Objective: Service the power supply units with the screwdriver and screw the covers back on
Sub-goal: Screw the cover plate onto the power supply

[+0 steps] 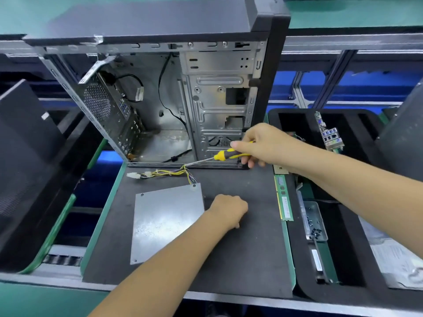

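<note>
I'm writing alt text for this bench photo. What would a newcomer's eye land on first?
First, the open computer case standing at the back of the dark mat, its bare metal interior facing the camera. Next, the yellow-and-black screwdriver held in the right hand just in front of the case. Below it, the grey power supply unit lies flat on the mat, the left hand curled beside its right edge.

Open computer case (160,99) stands upright at back of dark mat (240,248), side panel off, black cables hanging inside. Memory stick (283,197) along mat's right edge. Small metal tray (315,220) of screws, right. Circuit board (327,131) upright in black foam holder (357,259).
</note>
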Tool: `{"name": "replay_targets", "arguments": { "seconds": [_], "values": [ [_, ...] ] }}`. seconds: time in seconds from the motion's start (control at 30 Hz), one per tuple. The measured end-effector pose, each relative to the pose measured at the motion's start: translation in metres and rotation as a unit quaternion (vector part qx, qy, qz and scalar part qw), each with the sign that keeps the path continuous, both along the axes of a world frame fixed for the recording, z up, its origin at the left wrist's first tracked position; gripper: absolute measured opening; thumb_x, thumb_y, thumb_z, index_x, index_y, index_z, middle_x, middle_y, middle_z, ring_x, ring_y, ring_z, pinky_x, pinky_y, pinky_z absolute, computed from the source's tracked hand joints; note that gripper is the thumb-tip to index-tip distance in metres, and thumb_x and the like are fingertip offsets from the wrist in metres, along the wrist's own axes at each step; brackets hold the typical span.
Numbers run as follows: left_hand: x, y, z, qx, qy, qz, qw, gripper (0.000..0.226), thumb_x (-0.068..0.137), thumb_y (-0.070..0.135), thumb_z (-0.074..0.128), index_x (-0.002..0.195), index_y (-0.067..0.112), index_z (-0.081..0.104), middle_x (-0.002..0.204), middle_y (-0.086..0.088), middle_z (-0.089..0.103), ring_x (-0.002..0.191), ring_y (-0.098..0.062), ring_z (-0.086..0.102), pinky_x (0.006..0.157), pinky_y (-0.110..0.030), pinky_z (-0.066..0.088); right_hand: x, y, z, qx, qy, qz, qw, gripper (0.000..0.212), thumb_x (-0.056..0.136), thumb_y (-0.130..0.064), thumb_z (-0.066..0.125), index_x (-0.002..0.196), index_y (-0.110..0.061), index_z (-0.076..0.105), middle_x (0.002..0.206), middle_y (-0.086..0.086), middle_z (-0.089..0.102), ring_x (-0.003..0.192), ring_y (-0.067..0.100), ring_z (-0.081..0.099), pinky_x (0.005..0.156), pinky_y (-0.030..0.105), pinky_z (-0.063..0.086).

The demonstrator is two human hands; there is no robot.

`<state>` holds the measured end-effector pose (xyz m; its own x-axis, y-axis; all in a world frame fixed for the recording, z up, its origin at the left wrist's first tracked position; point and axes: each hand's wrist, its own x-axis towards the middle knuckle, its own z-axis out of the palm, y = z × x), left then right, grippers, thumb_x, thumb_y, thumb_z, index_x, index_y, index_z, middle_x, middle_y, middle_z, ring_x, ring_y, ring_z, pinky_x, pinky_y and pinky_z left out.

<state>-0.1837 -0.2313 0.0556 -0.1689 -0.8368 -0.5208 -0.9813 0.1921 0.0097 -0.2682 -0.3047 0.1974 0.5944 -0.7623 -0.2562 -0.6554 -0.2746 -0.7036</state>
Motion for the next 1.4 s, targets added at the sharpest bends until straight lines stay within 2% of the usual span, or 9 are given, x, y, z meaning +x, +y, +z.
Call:
{"name": "replay_targets", "arguments": {
  "seconds": [0.1,0.2,0.23,0.3,0.37,0.47,0.73,1.0,1.4],
  "values": [
    [0.005,0.004,0.005,-0.015,0.048,0.010,0.999,0.022,0.088,0.015,0.070,0.109,0.009,0.065,0.119,-0.013,0.062,0.109,-0.034,0.061,0.073,-0.034,0.039,-0.013,0.008,-0.010,0.074,-0.003,-0.015,0.997,0.027,0.098,-0.022,0.051,0.075,-0.009,0.058,0.079,0.011,0.072,0.050,0.008,0.055,0.042,0.016,0.036],
    [0.028,0.022,0.024,-0.107,0.276,0.120,0.948,0.008,0.087,0.012,0.070,0.094,0.009,0.068,0.097,-0.010,0.069,0.091,-0.025,0.065,0.075,-0.032,0.047,-0.020,0.016,-0.007,0.077,-0.028,-0.010,0.997,0.019,0.098,-0.019,0.051,0.089,-0.008,0.062,0.082,0.009,0.072,0.055,0.007,0.056,0.045,0.017,0.036],
    [0.041,0.034,0.031,-0.128,0.389,0.182,0.894,0.004,0.085,0.007,0.072,0.086,0.009,0.068,0.086,-0.009,0.071,0.081,-0.021,0.067,0.074,-0.031,0.050,-0.022,0.018,-0.005,0.077,-0.039,-0.007,0.996,0.018,0.098,-0.019,0.050,0.096,-0.008,0.064,0.081,0.006,0.071,0.055,0.006,0.055,0.045,0.017,0.036],
    [0.071,0.065,0.042,-0.152,0.581,0.314,0.735,0.011,0.084,-0.001,0.072,0.079,0.008,0.067,0.079,-0.011,0.073,0.074,-0.020,0.072,0.073,-0.030,0.057,-0.028,0.023,-0.002,0.069,-0.051,0.002,0.996,0.019,0.097,-0.020,0.052,0.100,-0.011,0.069,0.073,-0.002,0.069,0.054,0.003,0.051,0.045,0.016,0.036],
    [0.098,0.094,0.044,-0.157,0.674,0.396,0.603,0.006,0.084,-0.001,0.070,0.085,0.004,0.069,0.085,-0.017,0.074,0.081,-0.025,0.074,0.075,-0.028,0.058,-0.032,0.032,0.001,0.056,-0.049,0.011,0.997,0.018,0.094,-0.027,0.056,0.093,-0.020,0.072,0.067,-0.005,0.065,0.053,0.003,0.049,0.045,0.016,0.037],
    [0.117,0.121,0.040,-0.165,0.715,0.451,0.508,0.009,0.082,0.002,0.067,0.090,0.003,0.071,0.087,-0.016,0.074,0.082,-0.025,0.073,0.075,-0.025,0.058,-0.034,0.053,0.002,0.023,-0.041,0.052,0.998,0.016,0.086,-0.040,0.062,0.084,-0.029,0.073,0.063,-0.002,0.063,0.048,0.002,0.044,0.046,0.014,0.034],
    [0.122,0.139,0.040,-0.153,0.749,0.438,0.473,0.014,0.075,0.007,0.070,0.084,0.010,0.079,0.080,-0.011,0.073,0.075,-0.016,0.070,0.074,-0.021,0.056,-0.022,0.082,-0.001,-0.066,-0.032,0.070,0.995,0.017,0.086,-0.045,0.058,0.083,-0.033,0.070,0.060,-0.011,0.062,0.049,0.000,0.045,0.050,0.013,0.035],
    [0.112,0.129,0.043,-0.096,0.803,0.456,0.372,0.016,0.078,0.011,0.065,0.081,0.014,0.080,0.078,-0.002,0.072,0.072,-0.010,0.069,0.070,-0.021,0.057,-0.030,0.089,0.005,-0.082,-0.026,0.055,0.995,0.020,0.084,-0.049,0.054,0.084,-0.036,0.069,0.063,-0.010,0.063,0.051,0.002,0.046,0.050,0.014,0.036],
    [0.101,0.120,0.040,-0.075,0.812,0.439,0.377,0.016,0.081,0.011,0.065,0.084,0.014,0.080,0.080,-0.003,0.073,0.075,-0.011,0.070,0.072,-0.021,0.056,-0.042,0.093,0.004,-0.073,-0.036,0.029,0.996,0.018,0.088,-0.045,0.056,0.083,-0.035,0.069,0.060,-0.010,0.061,0.047,0.001,0.042,0.048,0.012,0.034]
  ]
}}
